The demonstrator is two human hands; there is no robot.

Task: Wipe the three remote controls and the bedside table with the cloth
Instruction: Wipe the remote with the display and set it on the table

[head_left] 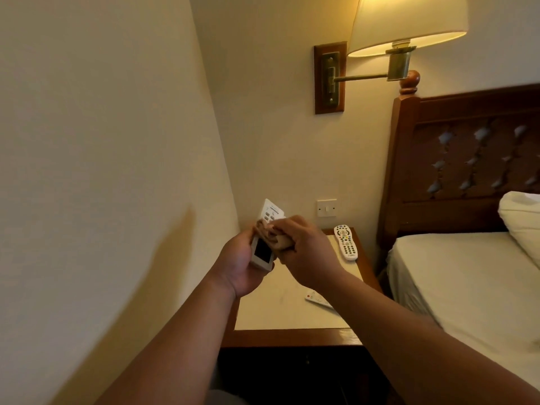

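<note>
Fingers of the left hand point(238, 267) clamped the white remote point(262, 252) above the counter point(292, 314) — long axis tilted up and away. Fingers of the right hand point(304, 252) pinched the cloth point(274, 238) against its middle. The far remote point(345, 242) and near remote point(317, 298) lay rightward — nearer that hand.

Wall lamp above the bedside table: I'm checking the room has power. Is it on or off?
On. The wall lamp glows warm yellow through its shade, brightest at the lower rim, and lights the wall beside it.

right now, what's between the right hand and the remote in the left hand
The cloth: in the head view it sits bunched between the right hand and the remote, which the left hand holds above the bedside table.
</note>
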